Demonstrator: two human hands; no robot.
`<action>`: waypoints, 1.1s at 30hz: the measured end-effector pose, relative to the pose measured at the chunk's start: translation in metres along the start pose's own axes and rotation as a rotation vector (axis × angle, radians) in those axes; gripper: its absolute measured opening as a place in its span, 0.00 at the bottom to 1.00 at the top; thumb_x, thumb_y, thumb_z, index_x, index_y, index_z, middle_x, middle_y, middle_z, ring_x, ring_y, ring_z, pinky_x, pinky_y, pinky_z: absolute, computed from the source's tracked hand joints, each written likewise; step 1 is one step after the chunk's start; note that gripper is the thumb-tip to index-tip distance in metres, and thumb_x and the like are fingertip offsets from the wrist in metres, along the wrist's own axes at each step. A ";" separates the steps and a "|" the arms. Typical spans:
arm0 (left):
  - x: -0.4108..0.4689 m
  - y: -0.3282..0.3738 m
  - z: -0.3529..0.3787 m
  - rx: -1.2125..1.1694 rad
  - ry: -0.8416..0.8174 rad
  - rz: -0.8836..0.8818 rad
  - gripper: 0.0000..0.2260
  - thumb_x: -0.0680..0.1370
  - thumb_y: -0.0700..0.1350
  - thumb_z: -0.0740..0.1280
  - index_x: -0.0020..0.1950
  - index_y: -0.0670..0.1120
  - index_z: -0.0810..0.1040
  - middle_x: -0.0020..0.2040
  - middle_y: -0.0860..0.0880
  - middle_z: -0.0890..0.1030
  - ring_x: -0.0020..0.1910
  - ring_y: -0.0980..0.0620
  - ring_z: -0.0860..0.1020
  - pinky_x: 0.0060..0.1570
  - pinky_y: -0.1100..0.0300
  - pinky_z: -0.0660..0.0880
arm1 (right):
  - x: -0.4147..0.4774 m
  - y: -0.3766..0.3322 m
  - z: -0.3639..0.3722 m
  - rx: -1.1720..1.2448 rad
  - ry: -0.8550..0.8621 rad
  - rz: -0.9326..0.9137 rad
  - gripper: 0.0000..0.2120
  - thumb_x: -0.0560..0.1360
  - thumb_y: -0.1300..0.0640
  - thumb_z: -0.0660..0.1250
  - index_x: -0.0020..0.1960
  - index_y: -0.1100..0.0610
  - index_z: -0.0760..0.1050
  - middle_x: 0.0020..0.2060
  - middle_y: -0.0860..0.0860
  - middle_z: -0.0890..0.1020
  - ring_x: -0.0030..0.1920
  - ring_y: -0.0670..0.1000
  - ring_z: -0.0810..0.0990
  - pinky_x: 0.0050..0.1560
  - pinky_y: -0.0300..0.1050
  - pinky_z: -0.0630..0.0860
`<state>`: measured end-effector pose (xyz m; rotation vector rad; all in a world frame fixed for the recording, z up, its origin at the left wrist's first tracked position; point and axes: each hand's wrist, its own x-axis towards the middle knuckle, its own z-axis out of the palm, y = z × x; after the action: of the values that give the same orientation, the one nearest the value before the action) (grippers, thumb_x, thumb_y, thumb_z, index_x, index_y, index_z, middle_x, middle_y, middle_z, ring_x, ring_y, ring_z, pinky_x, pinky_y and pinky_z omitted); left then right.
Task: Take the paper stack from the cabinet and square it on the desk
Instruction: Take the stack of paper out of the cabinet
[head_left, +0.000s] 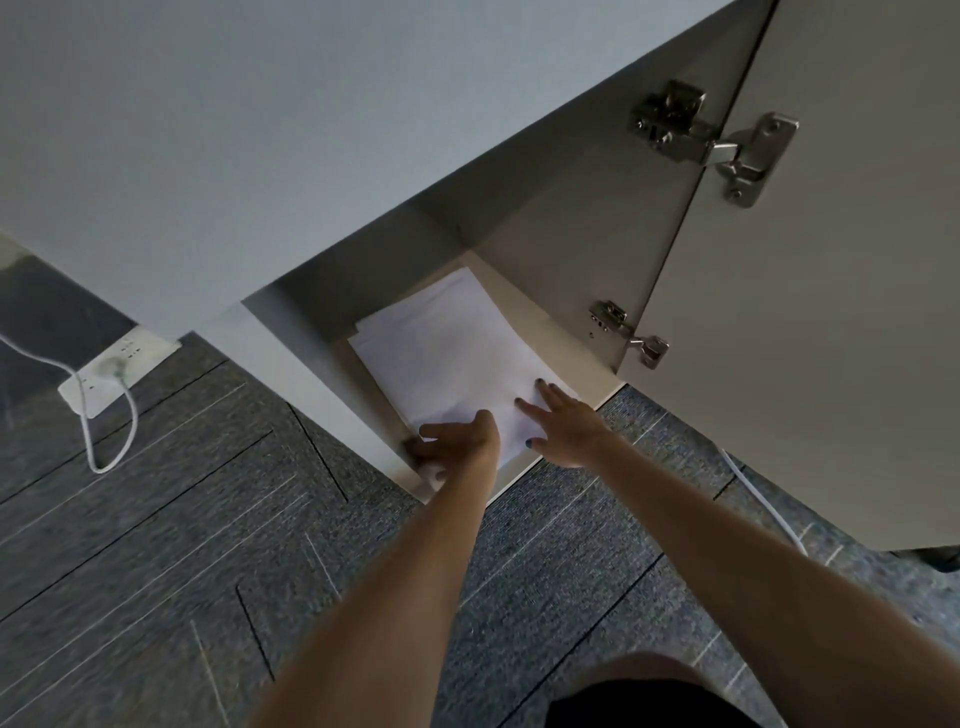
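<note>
A loose white paper stack (447, 353) lies on the floor of the open cabinet (582, 332), its sheets slightly fanned. My left hand (457, 441) curls around the stack's near left corner, thumb on top and fingers tucked under the edge. My right hand (563, 423) rests flat on the stack's near right part with its fingers spread apart. The far end of the stack reaches back into the shaded cabinet interior.
The cabinet door (831, 291) stands open to the right, with two metal hinges (711, 140). A white power strip (111, 371) with a plugged cable lies on the grey carpet at left. A white cable (763, 499) runs along the floor at right. My knee shows at the bottom.
</note>
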<state>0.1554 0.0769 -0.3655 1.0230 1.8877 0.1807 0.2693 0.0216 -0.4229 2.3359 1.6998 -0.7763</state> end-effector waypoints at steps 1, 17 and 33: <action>-0.002 0.001 0.001 -0.064 0.012 0.014 0.37 0.77 0.48 0.63 0.78 0.39 0.45 0.79 0.42 0.46 0.78 0.44 0.47 0.75 0.51 0.52 | 0.000 0.002 -0.002 0.004 0.002 0.004 0.31 0.80 0.46 0.55 0.78 0.47 0.44 0.78 0.56 0.41 0.79 0.56 0.44 0.75 0.55 0.55; 0.038 0.007 0.011 -0.389 -0.047 0.000 0.24 0.76 0.46 0.68 0.67 0.34 0.72 0.67 0.38 0.75 0.65 0.40 0.75 0.49 0.56 0.71 | -0.003 0.020 -0.004 0.170 -0.013 0.024 0.34 0.76 0.57 0.57 0.77 0.43 0.48 0.79 0.49 0.40 0.79 0.50 0.43 0.72 0.53 0.62; 0.010 0.006 -0.003 -0.299 0.081 0.229 0.26 0.78 0.32 0.57 0.76 0.40 0.61 0.69 0.33 0.73 0.66 0.35 0.74 0.63 0.52 0.71 | -0.021 0.027 -0.014 0.986 0.361 0.614 0.17 0.77 0.62 0.57 0.64 0.69 0.69 0.63 0.63 0.72 0.57 0.62 0.76 0.55 0.52 0.72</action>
<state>0.1546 0.0887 -0.3679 1.0327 1.7452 0.6270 0.2940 0.0003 -0.4056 3.5295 0.5338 -1.2858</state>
